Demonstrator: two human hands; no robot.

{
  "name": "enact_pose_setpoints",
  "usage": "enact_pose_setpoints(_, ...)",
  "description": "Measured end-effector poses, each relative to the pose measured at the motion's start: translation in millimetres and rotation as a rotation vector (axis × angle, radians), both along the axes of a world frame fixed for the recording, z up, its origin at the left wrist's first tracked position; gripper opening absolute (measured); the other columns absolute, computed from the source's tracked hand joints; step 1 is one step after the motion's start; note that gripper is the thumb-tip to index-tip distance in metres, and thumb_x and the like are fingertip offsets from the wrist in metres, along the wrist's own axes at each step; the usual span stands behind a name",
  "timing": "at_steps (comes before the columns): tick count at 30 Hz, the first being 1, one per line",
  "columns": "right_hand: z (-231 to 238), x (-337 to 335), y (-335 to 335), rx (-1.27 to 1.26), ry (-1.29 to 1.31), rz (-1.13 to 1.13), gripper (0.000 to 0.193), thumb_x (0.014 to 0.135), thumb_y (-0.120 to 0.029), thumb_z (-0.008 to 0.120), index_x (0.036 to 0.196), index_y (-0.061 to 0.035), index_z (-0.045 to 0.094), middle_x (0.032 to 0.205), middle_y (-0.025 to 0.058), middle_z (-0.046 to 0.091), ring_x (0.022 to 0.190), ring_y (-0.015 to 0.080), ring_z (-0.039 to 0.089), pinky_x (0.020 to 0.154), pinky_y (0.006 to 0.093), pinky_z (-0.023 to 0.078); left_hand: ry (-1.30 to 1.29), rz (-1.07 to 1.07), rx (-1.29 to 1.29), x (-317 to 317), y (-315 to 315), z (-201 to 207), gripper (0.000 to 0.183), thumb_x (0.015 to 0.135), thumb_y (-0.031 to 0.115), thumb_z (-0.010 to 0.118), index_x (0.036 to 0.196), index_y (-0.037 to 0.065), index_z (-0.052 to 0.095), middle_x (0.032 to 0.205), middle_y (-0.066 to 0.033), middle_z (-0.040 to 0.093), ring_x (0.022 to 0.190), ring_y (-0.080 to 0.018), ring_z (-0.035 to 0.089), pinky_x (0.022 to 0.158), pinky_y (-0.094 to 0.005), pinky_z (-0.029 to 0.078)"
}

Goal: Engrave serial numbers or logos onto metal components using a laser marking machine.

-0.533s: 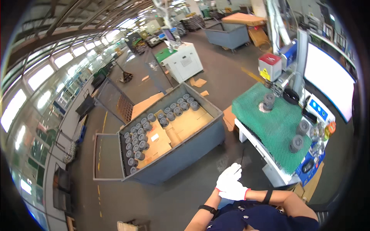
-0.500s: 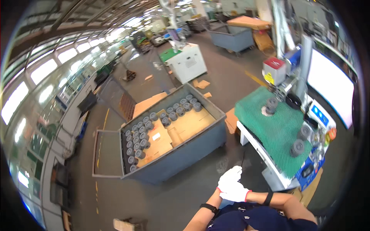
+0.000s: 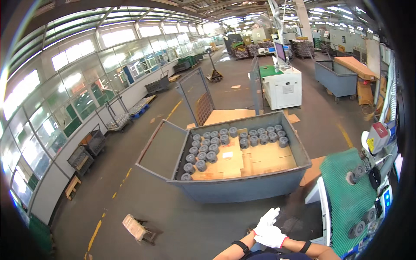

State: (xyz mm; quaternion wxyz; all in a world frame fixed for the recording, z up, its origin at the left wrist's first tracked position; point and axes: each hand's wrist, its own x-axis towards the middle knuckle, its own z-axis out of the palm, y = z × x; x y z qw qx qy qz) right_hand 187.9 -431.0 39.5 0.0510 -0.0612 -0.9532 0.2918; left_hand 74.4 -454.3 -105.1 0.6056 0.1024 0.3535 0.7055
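Both of my hands wear white gloves and meet low in the head view, close to my body. My left hand (image 3: 266, 219) lies fingers up against my right hand (image 3: 272, 236), which closes around the left one's glove near the wrist. Neither hand holds any other object. In front of me stands a large grey metal bin (image 3: 247, 186) lined with cardboard sheets (image 3: 264, 157), with several grey cylindrical metal parts (image 3: 203, 151) standing in rows along its far and left sides.
A workbench with a green mat (image 3: 346, 190) stands at my right, carrying several metal parts (image 3: 358, 229) and a red-and-white device (image 3: 376, 137). A small wooden pallet block (image 3: 136, 228) lies on the floor at left. A white cabinet (image 3: 282, 89) and another grey bin (image 3: 336, 78) stand further back.
My head has turned left, so the bin sits more central and the workbench has slid to the right edge. My gloved hands stay together near my body.
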Motion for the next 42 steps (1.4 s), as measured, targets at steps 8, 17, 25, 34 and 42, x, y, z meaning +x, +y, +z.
enact_pose_setpoints(8,-21,-176,-13,-0.059,-0.158,0.357,0.053,0.095,-0.049,0.059,0.108,0.0008,0.073,0.093,0.0237,0.073,0.094,0.0397,0.069,0.084,0.0467,0.055,-0.397,-0.015,-0.106,-162,-56,4,0.056,0.106,0.045,0.049,0.15,0.01,0.05,0.15,-0.0068,0.054,0.133,-0.0213,0.052,0.113,-0.0336,0.039)
enact_pose_setpoints(17,-79,-414,-22,-0.335,-0.099,0.853,0.041,0.103,-0.044,0.049,0.114,-0.0139,0.074,0.107,0.0112,0.075,0.097,0.033,0.07,0.092,0.0413,0.053,0.078,0.54,-0.628,-367,-177,59,0.047,0.106,0.038,0.05,0.132,0.002,0.065,0.128,-0.0117,0.07,0.123,-0.0242,0.062,0.111,-0.038,0.042)
enact_pose_setpoints(25,-82,-622,55,-0.088,-0.492,0.397,0.047,0.095,-0.048,0.054,0.125,-0.0146,0.068,0.122,0.0145,0.07,0.113,0.0352,0.066,0.099,0.0468,0.051,0.537,0.683,-0.778,-507,-203,60,0.044,0.102,0.028,0.059,0.133,-0.002,0.064,0.133,-0.0122,0.068,0.127,-0.0207,0.06,0.11,-0.0335,0.042)
enact_pose_setpoints(34,-186,-813,82,0.378,0.017,0.652,0.056,0.081,-0.021,0.071,0.133,-0.0081,0.057,0.114,0.0167,0.059,0.106,0.0356,0.059,0.091,0.0471,0.046,0.805,0.513,-1.434,-648,-144,-53,0.094,0.083,0.058,0.074,0.153,0.004,0.04,0.158,-0.0252,0.036,0.138,-0.0442,0.046,0.114,-0.0474,0.04)
enact_pose_setpoints(42,-206,-789,106,0.252,-0.136,0.718,0.047,0.081,-0.009,0.064,0.127,-0.0035,0.058,0.105,0.0195,0.06,0.093,0.0357,0.062,0.079,0.0469,0.05,0.542,0.273,-1.864,-704,-97,-41,0.116,0.059,0.035,0.098,0.154,0.018,0.035,0.147,-0.0189,0.047,0.129,-0.0407,0.055,0.105,-0.0484,0.051)
